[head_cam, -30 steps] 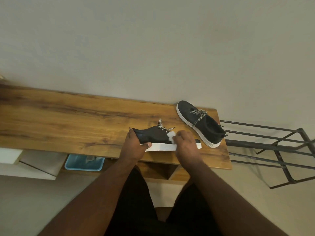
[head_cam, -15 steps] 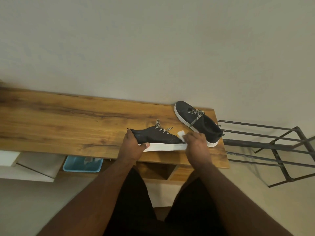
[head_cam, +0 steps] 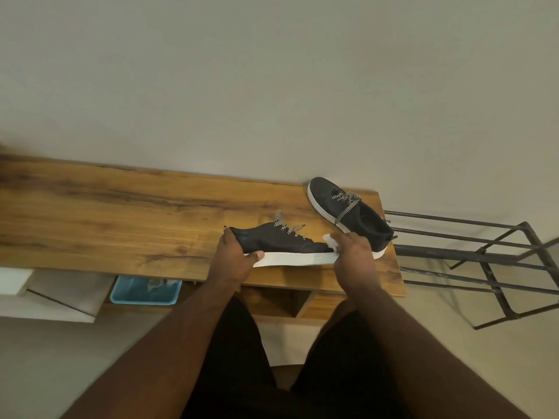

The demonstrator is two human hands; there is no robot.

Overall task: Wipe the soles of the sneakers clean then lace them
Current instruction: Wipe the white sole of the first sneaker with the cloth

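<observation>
**Sneaker held on its side, wipe at the toe end of the sole**

The near sneaker, black with a white sole, lies tipped on its side at the front edge of the wooden worktop, sole edge turned toward the person. Its black-and-white striped laces stick up loosely from the eyelets.

The left hand grips the heel end of this sneaker: its fingers curl over the black upper while the thumb presses on the white sole. The right hand sits at the opposite, toe end, its fingers closed around a small white wipe that pokes out above the knuckles. The wipe appears to be pressed against the tip of the sole, though the hand covers the contact point, so that cannot be told for certain.

The second sneaker stands upright on its sole at the right rear corner of the worktop, toe pointing toward the wall and heel close behind the right hand. Its striped laces lie across the tongue.

Below the worktop's front edge a light blue tray shows on the left, and an open wooden compartment sits just under the near sneaker. A dark metal rack stands to the right of the worktop. Behind everything is a plain pale wall.
</observation>
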